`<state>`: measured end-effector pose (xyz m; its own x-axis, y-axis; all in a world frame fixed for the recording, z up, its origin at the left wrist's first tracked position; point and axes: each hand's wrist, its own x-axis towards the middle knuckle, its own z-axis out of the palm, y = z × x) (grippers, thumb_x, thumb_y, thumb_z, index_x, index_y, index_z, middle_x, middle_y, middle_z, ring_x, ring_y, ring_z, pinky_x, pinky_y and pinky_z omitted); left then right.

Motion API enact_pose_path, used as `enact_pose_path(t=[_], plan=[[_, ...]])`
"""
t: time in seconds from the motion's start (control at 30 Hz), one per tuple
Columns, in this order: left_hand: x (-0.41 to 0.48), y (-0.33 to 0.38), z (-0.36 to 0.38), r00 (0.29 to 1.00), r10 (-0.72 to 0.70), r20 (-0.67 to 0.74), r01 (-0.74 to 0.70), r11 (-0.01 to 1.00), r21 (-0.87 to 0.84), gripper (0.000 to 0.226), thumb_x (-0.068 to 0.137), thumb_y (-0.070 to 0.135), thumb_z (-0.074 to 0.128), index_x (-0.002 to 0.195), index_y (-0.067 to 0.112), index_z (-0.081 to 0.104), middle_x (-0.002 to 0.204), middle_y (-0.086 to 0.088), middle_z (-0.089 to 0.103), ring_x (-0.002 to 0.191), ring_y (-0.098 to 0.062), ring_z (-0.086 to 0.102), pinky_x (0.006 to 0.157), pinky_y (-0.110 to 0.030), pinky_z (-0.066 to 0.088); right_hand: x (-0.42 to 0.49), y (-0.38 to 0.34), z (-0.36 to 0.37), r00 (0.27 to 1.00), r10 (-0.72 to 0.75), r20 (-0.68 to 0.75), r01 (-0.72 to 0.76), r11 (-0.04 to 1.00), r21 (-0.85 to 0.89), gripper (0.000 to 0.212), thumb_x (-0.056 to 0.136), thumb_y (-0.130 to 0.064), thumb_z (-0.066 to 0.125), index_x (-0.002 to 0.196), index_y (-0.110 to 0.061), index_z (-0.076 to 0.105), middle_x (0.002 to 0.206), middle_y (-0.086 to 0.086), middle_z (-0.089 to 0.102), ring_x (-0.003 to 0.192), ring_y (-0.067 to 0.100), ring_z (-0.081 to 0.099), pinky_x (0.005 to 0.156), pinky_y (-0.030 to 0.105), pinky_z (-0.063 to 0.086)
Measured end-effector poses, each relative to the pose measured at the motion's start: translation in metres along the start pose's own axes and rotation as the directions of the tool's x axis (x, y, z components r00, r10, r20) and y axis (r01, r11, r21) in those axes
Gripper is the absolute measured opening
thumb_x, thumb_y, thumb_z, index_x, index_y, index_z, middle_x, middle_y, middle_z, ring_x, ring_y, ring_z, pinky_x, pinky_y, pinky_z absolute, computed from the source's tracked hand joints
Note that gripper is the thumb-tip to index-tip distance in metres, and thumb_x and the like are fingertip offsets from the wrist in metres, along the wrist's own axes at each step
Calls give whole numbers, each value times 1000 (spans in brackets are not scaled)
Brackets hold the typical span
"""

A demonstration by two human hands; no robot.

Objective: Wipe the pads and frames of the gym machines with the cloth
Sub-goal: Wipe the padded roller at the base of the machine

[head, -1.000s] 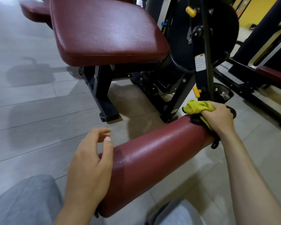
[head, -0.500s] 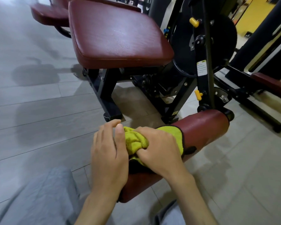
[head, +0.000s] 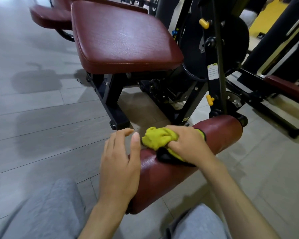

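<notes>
Head view, right hand (head: 188,145) pressing yellow cloth (head: 158,138) onto roller pad (head: 221,133)

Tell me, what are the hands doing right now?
Right hand presses yellow cloth onto roller pad. Left hand open beside it. Nothing in the way.

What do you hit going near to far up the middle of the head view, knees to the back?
left hand → roller pad with right hand and yellow cloth → black frame foot → seat pad
</notes>
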<state>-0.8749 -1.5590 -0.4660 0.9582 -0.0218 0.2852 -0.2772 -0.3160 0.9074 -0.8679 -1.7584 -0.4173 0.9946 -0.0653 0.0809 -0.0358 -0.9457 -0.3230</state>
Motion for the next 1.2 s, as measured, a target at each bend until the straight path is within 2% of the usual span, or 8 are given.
enact_pose_path(t=[0.13, 0.3, 0.57, 0.67, 0.73, 0.83, 1.0, 1.2], plan=[[1, 0, 1, 1000, 11, 16, -11, 999, 46, 33, 103, 61, 26, 114, 42, 51, 111, 24, 54, 114, -2, 50, 92, -26, 42, 46, 27, -13, 965, 216, 148, -190, 967, -172, 26, 79, -50, 49, 78, -30, 65, 82, 1, 68, 90, 36, 62, 77, 41, 52], [-1, -1, 1, 1000, 11, 14, -12, 998, 63, 31, 103, 59, 27, 113, 43, 51, 111, 24, 55, 112, 2, 49, 88, -17, 36, 78, 17, 4, 913, 270, 305, -158, 925, -344, 33, 86, -50, 53, 66, -26, 47, 84, 6, 53, 90, 35, 53, 81, 39, 44], [-3, 2, 1, 1000, 14, 17, -15, 998, 53, 33, 102, 61, 28, 112, 43, 53, 111, 25, 56, 112, -2, 52, 84, -20, 40, 4, 29, 7, 968, 52, -245, -89, 986, -142, 25, 84, -42, 47, 74, -20, 54, 70, 0, 60, 75, 32, 59, 60, 41, 40], [-3, 4, 1, 999, 21, 25, -23, 997, 75, 36, 101, 64, 26, 113, 42, 53, 113, 24, 54, 111, -2, 52, 85, -29, 45, -39, 37, 26, 863, 57, -502, 95, 958, 272, 23, 85, -34, 52, 91, -22, 71, 92, -4, 73, 91, 23, 67, 80, 44, 54], [-4, 5, 2, 999, 27, 33, -31, 994, 108, 39, 100, 66, 25, 113, 41, 53, 113, 23, 54, 110, -2, 51, 84, -33, 46, -63, 46, 46, 805, 92, -585, 149, 925, 350, 34, 87, -26, 56, 118, -25, 70, 123, -3, 71, 120, 21, 65, 102, 47, 51], [-5, 6, 4, 998, 50, 40, -58, 974, 221, 44, 100, 66, 23, 113, 38, 54, 114, 23, 52, 104, -2, 49, 79, -32, 41, -78, 55, 62, 773, 112, -625, 164, 915, 367, 41, 90, -21, 57, 130, -27, 63, 134, 1, 66, 130, 25, 59, 105, 55, 48], [-4, 3, 4, 998, 42, 53, -54, 965, 255, 47, 100, 67, 19, 112, 37, 54, 114, 23, 51, 104, -3, 52, 76, -28, 37, -41, 51, 25, 845, 16, -534, 180, 932, 314, 28, 87, -26, 56, 110, -28, 72, 108, -18, 70, 105, 2, 64, 94, 24, 49], [-6, 6, 4, 1000, 11, 16, -13, 992, 126, 59, 98, 75, 14, 126, 39, 51, 121, 23, 55, 112, -4, 55, 89, -36, 48, -15, 46, 9, 918, 104, -383, -75, 993, 91, 35, 76, -50, 43, 85, -28, 69, 74, -9, 64, 73, 15, 55, 63, 34, 38]])
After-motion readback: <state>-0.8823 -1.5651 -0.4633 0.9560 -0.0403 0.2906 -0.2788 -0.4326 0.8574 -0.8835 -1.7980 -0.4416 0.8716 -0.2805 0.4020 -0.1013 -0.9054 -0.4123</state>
